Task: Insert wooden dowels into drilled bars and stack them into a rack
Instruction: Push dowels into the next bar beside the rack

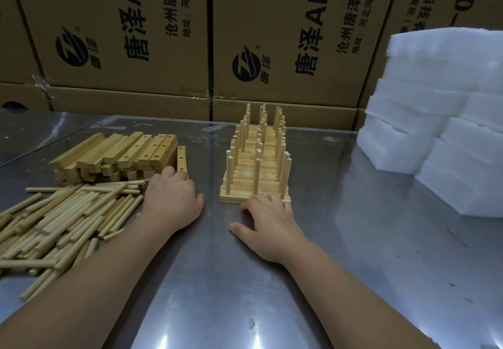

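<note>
A heap of loose wooden dowels (62, 220) lies at the left of the metal table (353, 240). Behind it is a pile of drilled wooden bars (117, 155). One drilled bar (181, 159) lies at the pile's right edge, and the fingers of my left hand (171, 199) rest on its near end. In the middle stands the rack (255, 158), a row of bars each with three upright dowels. My right hand (269, 226) lies palm down on the table, fingers spread, fingertips touching the rack's front bar.
Brown cardboard boxes (272, 35) with printed text form a wall along the table's far edge. Stacks of white foam blocks (441, 120) stand at the right, close to the rack.
</note>
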